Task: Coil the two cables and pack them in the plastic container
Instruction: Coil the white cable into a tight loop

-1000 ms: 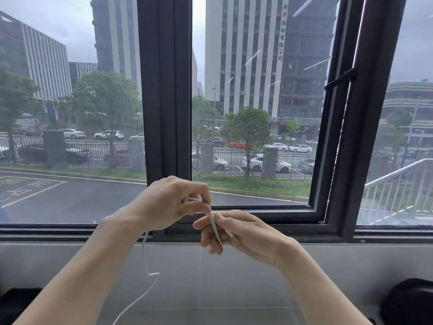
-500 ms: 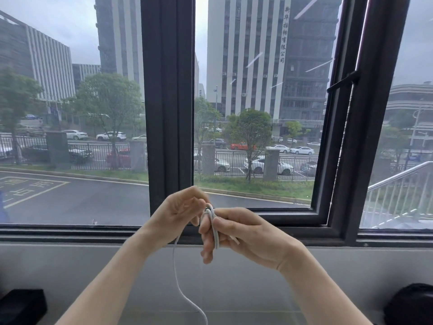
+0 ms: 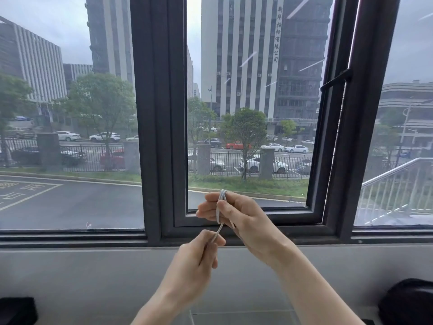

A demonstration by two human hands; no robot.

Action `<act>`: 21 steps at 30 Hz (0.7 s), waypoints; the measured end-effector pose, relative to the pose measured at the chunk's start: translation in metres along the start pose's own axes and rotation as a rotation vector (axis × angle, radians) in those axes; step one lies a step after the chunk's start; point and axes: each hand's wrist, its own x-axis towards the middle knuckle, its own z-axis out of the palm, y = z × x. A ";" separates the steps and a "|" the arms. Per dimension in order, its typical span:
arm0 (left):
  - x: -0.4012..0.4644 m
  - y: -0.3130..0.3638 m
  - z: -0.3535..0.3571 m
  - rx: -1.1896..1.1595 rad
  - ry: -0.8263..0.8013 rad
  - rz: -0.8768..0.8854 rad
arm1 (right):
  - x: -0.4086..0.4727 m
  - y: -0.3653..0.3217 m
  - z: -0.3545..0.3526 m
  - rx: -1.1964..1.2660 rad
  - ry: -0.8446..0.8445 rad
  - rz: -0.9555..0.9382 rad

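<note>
A thin white cable (image 3: 219, 207) is wound in a few loops around the fingers of my right hand (image 3: 243, 219), held up in front of the window. My left hand (image 3: 199, 256) is just below it, pinching the cable's free strand between thumb and forefinger where it comes off the loops. The rest of that strand is hidden behind my left hand. A second cable and the plastic container are out of view.
A dark window frame (image 3: 161, 137) and grey sill wall (image 3: 93, 273) face me. A black object (image 3: 16, 310) sits at the bottom left and a black rounded object (image 3: 407, 301) at the bottom right.
My left hand dropped from beside the right hand's top to below it, carrying the strand around the fingers. More loops now sit on my right hand, and the hanging strand is gone from sight.
</note>
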 end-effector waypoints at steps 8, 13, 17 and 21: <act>0.002 0.037 -0.041 0.610 -0.070 0.083 | 0.002 0.015 0.000 -0.256 0.104 -0.029; 0.026 0.060 -0.082 0.875 -0.137 0.350 | -0.003 0.011 0.001 -0.351 -0.102 0.062; 0.045 0.067 -0.104 0.951 -0.187 0.450 | -0.009 0.002 0.005 -0.251 -0.264 0.192; 0.053 0.063 -0.111 0.897 -0.155 0.606 | -0.014 -0.001 0.000 -0.069 -0.291 0.286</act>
